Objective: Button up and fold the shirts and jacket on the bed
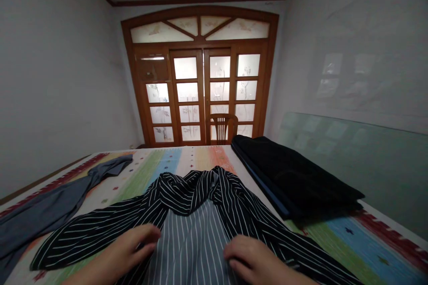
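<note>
A black shirt with white pinstripes (100,227) lies spread out in front of me, collar toward the far side and sleeves out to both sides. Its front gapes, and the grey striped inside (190,245) shows down the middle. My left hand (138,242) is at the left edge of the opening, fingers curled with the thumb below, closed on the cloth. At the opposite edge, my right hand (249,256) is closed on the other front panel, fingers bent inward. The shirt's lower end runs out of view at the bottom.
The shirt lies on a colourful striped bedspread (154,164). Grey trousers or a similar long garment (50,207) stretch along the left. A folded stack of dark clothes (294,173) sits at the right, by a pale glassy panel (351,164). Beyond are a wooden chair (222,118) and glazed doors (202,98).
</note>
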Tool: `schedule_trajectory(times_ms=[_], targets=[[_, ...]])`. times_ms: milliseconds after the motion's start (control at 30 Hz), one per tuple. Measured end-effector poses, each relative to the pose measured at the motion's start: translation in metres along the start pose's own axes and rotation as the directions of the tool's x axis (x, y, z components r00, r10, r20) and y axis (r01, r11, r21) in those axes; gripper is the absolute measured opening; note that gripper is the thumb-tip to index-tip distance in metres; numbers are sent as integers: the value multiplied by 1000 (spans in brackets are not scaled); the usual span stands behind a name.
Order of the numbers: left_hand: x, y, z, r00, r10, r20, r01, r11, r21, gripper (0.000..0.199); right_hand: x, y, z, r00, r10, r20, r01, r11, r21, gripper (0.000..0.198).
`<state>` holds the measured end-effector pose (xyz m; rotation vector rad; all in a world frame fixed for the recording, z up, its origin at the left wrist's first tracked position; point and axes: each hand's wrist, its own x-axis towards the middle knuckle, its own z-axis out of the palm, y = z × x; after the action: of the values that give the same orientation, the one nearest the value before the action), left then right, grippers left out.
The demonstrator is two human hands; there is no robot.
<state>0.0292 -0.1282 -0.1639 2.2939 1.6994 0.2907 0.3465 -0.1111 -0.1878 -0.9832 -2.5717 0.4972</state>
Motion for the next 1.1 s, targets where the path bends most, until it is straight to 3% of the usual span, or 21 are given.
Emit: schedule_trajectory(times_ms=[100,167,267,400,533,600,667,733,833,933,1000,1100], targets=[[58,13,3,986,166,20,-166,957,237,22,52,19,2,998,-55,-30,50,987,-154,21],[89,24,14,988,153,30,-152,897,415,25,74,34,2,998,-36,-43,25,969,-247,23],[117,36,33,987,120,106,-158,831,533,23,89,57,-1,1000,-25,9,27,941,-337,27],[138,42,40,978,91,185,-178,826,535,26,94,80,-13,995,25,92,13,919,-393,23],[158,41,23,986,71,149,-140,840,524,26,102,96,-28,991,95,89,-49,905,-422,24],[164,44,16,986,55,157,-125,867,482,36,106,104,-33,991,97,95,-50,911,-410,26],[166,49,17,978,40,203,-127,890,439,50,108,110,-37,991,92,98,-45,915,-401,27],[168,53,23,977,32,209,-111,919,379,44,108,114,-42,993,87,84,-44,908,-416,31],[180,53,28,996,-17,92,-7,967,254,15,107,116,-53,996,81,30,-57,881,-469,38],[208,45,12,991,-103,-86,114,984,133,11,107,118,-68,994,97,-54,-111,855,-506,40],[233,36,-11,953,-192,-234,200,980,12,19,108,123,-77,982,148,-116,-186,839,-511,41],[265,21,-47,848,-358,-390,283,929,-237,29,107,135,-82,955,249,-163,-298,817,-493,43]])
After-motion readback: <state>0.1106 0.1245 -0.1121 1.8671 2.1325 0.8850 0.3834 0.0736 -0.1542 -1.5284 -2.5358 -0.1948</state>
